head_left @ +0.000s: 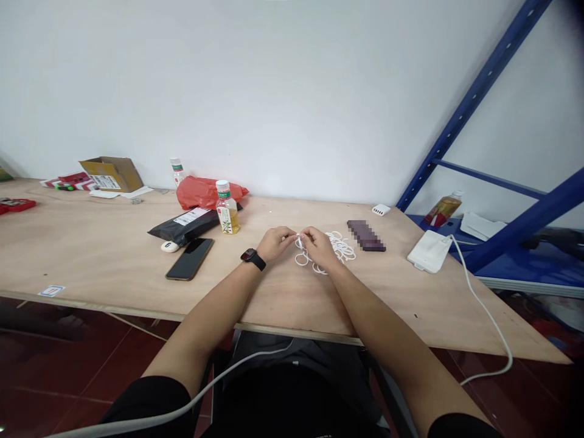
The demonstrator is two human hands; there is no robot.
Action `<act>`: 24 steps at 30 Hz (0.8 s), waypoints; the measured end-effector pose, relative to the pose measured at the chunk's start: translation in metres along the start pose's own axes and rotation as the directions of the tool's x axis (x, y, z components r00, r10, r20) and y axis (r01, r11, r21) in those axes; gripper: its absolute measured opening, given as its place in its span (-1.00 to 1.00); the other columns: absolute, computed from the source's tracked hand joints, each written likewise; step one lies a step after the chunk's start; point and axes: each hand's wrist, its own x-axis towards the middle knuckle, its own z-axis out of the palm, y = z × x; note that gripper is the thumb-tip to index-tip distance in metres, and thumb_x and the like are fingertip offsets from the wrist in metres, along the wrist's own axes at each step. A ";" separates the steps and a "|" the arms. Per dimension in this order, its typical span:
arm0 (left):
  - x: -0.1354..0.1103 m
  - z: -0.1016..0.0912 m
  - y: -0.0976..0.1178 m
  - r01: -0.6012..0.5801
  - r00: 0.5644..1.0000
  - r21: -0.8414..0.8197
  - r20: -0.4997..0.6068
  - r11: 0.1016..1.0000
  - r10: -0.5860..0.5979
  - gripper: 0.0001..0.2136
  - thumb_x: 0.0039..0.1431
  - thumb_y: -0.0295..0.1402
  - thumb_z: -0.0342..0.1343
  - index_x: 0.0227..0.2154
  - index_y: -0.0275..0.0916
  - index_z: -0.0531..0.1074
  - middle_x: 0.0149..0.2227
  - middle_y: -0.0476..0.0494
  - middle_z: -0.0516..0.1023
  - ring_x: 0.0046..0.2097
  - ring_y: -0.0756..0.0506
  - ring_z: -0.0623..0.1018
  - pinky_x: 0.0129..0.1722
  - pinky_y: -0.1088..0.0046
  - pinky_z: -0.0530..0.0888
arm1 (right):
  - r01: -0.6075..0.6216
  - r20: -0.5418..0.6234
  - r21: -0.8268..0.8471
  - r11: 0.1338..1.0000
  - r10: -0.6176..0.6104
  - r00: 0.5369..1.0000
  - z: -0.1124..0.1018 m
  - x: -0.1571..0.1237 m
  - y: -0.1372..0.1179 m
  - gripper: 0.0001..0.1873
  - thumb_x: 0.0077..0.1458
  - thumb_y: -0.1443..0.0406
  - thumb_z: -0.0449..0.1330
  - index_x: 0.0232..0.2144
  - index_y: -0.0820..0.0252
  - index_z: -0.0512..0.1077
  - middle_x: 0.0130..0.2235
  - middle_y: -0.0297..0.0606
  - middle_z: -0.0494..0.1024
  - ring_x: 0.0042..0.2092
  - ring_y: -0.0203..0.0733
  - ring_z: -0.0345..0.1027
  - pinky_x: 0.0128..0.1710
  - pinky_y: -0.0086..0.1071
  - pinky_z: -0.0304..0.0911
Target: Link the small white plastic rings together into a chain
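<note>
Both my hands meet over the middle of the plywood table. My left hand, with a black watch on its wrist, pinches one end of a tangled white cable. My right hand is closed on the same cable right beside it, fingertips almost touching the left ones. The rest of the cable lies in loose loops on the table under and to the right of my right hand.
A dark phone, a white mouse, a black parcel, a tea bottle and a red bag lie to the left. A dark block, a white charger and a white power bank lie right. Blue shelving stands at the right.
</note>
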 end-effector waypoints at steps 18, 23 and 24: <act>-0.012 0.033 0.000 0.082 0.768 0.519 0.511 0.851 -0.385 0.04 -0.04 0.36 -0.15 0.36 -0.24 -0.24 0.39 -0.41 -0.24 0.38 -0.40 -0.21 0.27 -0.11 -0.19 | -0.021 0.194 -0.582 0.813 0.164 0.967 -0.064 0.001 0.070 -0.26 0.12 -0.12 0.05 0.23 0.12 0.20 0.29 -0.06 0.19 0.31 0.17 -0.03 0.26 0.04 -0.13; -0.009 0.039 0.001 0.083 0.798 0.543 0.466 0.836 -0.382 0.10 -0.08 0.35 -0.07 0.36 -0.29 -0.28 0.38 -0.43 -0.29 0.38 -0.40 -0.21 0.28 -0.07 -0.19 | -0.050 0.254 -0.558 0.828 0.227 0.940 -0.036 0.002 0.084 -0.21 0.14 -0.16 0.01 0.27 0.13 0.15 0.32 -0.04 0.12 0.34 0.16 -0.09 0.27 0.04 -0.16; -0.009 0.039 0.000 0.084 0.806 0.541 0.457 0.837 -0.376 0.12 -0.09 0.34 -0.05 0.36 -0.29 -0.30 0.38 -0.44 -0.30 0.38 -0.41 -0.21 0.28 -0.08 -0.18 | -0.034 0.254 -0.534 0.845 0.199 0.946 -0.027 0.006 0.083 -0.25 0.14 -0.13 0.04 0.25 0.14 0.19 0.30 -0.04 0.16 0.33 0.14 -0.07 0.28 0.02 -0.15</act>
